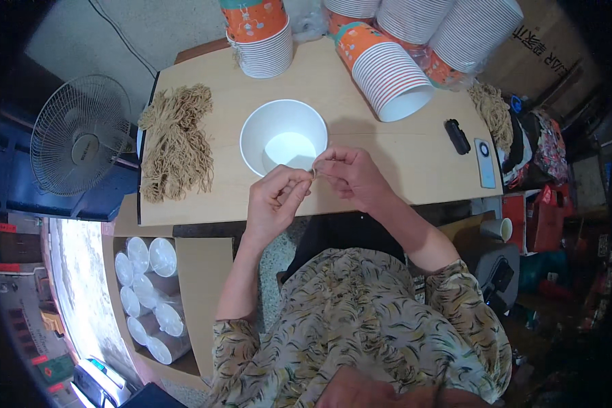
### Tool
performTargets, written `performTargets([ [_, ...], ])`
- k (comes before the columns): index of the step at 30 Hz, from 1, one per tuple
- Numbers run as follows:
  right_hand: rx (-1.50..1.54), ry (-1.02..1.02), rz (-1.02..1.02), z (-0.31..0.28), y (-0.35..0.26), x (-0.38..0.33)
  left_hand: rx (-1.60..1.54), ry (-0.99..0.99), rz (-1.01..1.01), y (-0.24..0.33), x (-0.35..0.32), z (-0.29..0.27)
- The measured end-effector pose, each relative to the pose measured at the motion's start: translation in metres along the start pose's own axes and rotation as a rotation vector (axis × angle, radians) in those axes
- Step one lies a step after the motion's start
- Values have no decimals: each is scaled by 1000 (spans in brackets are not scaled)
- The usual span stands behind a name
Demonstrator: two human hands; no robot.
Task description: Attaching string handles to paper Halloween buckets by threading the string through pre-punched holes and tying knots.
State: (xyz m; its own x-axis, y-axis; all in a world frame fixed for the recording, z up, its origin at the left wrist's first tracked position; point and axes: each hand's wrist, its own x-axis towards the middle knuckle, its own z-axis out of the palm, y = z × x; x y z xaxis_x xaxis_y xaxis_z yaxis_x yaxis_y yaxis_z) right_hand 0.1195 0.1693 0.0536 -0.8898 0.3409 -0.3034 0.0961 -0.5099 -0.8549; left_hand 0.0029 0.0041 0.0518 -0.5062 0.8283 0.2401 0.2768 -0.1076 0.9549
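Observation:
In front of a white paper tub [260, 139], my two hands meet with their fingertips almost touching. My left hand [272, 200] pinches one end of a short, thin pale strand [313, 173] between thumb and forefinger. The other end is held in the fingertips of my right hand [357, 178], whose remaining fingers are curled. Most of the strand is hidden by the fingers. On the table's left lies a loose bundle of tan twisted cords [177, 144]. The tub stands upright, and its visible floor is bare white.
Stacks of orange and white paper tubs [264, 54] line the back of the table [217, 204]; one stack [391, 78] lies tilted. A black object [457, 137] and a phone [485, 163] sit at right. A fan [81, 139] and a carton [204, 292] of wrapped cups are at left.

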Motion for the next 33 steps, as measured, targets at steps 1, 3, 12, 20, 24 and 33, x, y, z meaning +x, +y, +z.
performTargets([
  [1,8,4,18,1,1,0,37,17,32,1,1,1],
  [3,8,4,20,4,1,-1,74,33,61,1,0,2],
  [12,-157,0,-54,8,4,-1,-75,176,14,-5,-5,13],
  [20,-95,-43,-5,9,5,-2,141,207,189,-17,-9,10],
  [24,-34,-70,47,3,6,0,138,215,208,-14,-8,11],
  [33,-294,-34,-334,-1,7,-1,-520,158,-492,-9,0,-9],
])
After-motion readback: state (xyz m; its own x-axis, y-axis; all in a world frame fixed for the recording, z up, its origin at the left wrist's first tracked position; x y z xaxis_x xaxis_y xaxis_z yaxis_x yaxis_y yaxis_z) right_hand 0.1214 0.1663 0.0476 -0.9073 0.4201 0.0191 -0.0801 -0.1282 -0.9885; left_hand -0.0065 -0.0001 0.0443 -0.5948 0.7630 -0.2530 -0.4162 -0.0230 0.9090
